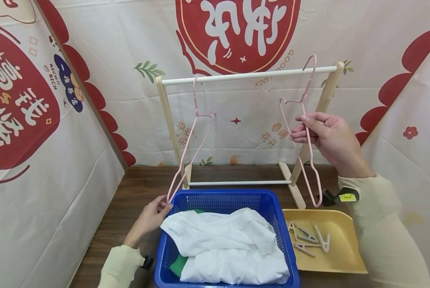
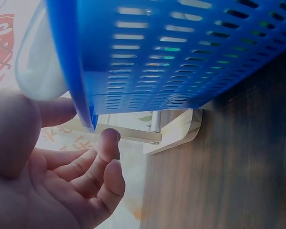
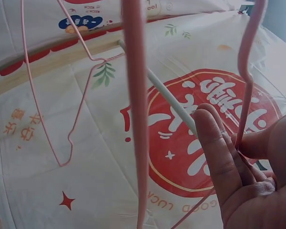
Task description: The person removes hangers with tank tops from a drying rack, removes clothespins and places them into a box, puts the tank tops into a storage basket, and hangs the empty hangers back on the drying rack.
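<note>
My right hand (image 1: pixel 331 138) pinches one side of a pink clothes hanger (image 1: pixel 310 160) between thumb and fingers. The hanger's hook stands at the rail's right end; whether it rests on the rail I cannot tell. Another pink hanger (image 1: pixel 189 140) hangs from the left part of the white rail (image 1: pixel 251 76). Beside the back left corner of the blue basket (image 1: pixel 161 256) is my left hand (image 2: pixel 62 186), fingers loosely bent, thumb by the rim. In the head view the left hanger's lower end overlaps that hand. White folded clothing (image 1: pixel 229 240) fills the basket, with green cloth (image 1: pixel 179 265) partly hidden beneath.
The wooden drying rack (image 1: pixel 171 116) stands behind the basket, its foot (image 1: pixel 293 186) on the brown table (image 1: pixel 135 180). To the right, a yellow tray (image 1: pixel 339 250) holds several clothespins (image 1: pixel 323 238). Printed cloth walls (image 1: pixel 236 140) enclose the back and sides.
</note>
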